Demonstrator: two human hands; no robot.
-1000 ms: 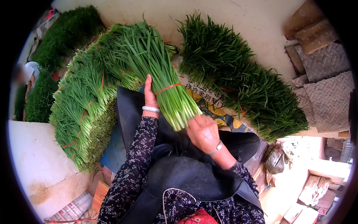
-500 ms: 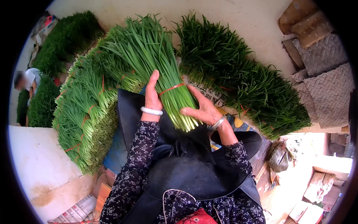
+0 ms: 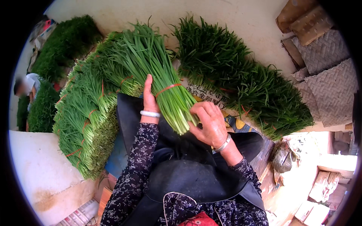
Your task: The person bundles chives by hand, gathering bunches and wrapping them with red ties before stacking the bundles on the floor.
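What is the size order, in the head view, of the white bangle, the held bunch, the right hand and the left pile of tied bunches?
1. Left pile of tied bunches
2. Held bunch
3. Right hand
4. White bangle

This is apparent size only.

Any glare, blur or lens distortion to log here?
In the head view, glare bleaches the floor at lower right, black corners frame the fisheye image, and a co-worker's head is blurred at far left; also there, the held bunch of greens looks fairly sharp.
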